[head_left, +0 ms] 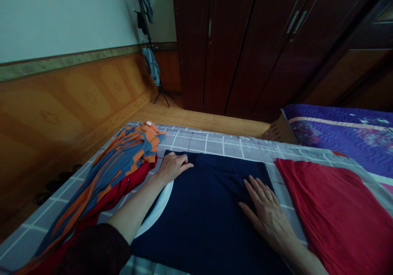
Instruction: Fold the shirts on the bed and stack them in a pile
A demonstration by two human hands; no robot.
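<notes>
A navy garment [208,217] is spread flat on a checked sheet [215,144], directly beneath both hands and in the middle of the near area. By the left hand [172,166] the far left corner is covered; its fingers are bent down toward the cloth, and whether any fabric is pinched between them cannot be told. By the right hand [265,209], laid palm down with the fingers extended and slightly parted, the cloth is touched close to its right edge; nothing is gripped there. The main spread of fabric is thus left between the two hands, with a curved white band [162,203] at the left side, nearer the left arm. The long axis cannot be judged surely, since the near edge is cut off. On the right, a red cloth [337,201] is seen just beside the garment.
</notes>
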